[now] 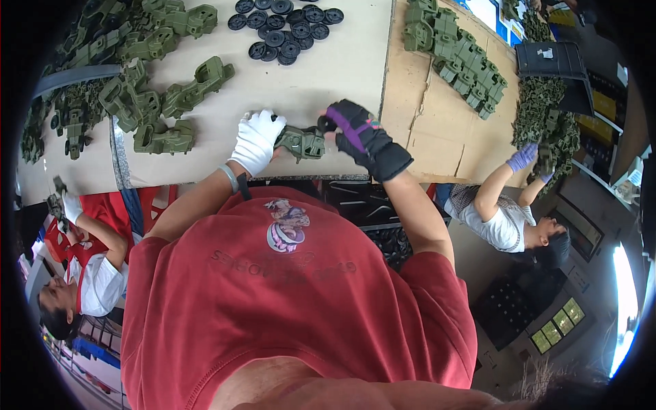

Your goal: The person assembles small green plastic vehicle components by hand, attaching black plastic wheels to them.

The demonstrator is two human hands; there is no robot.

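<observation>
At the table's near edge, a dark green plastic toy vehicle body (305, 143) lies between my hands. My left hand (255, 142), in a white glove, has its fingers closed around the left end of it. At its right end is my right hand (369, 140), in a black and purple glove with bare fingertips. Those fingertips pinch a black round part (326, 124) that looks like a wheel, held close against the body. The glove hides part of this grip. Beyond my hands lies a loose group of black wheels (277, 35).
More green vehicle bodies (164, 137) lie piled on the left. Joined green bodies (454, 58) form a row on the cardboard (437, 130) at right. Co-workers with gloved hands (523, 157) handle green parts on both sides. A black bin (550, 60) stands far right.
</observation>
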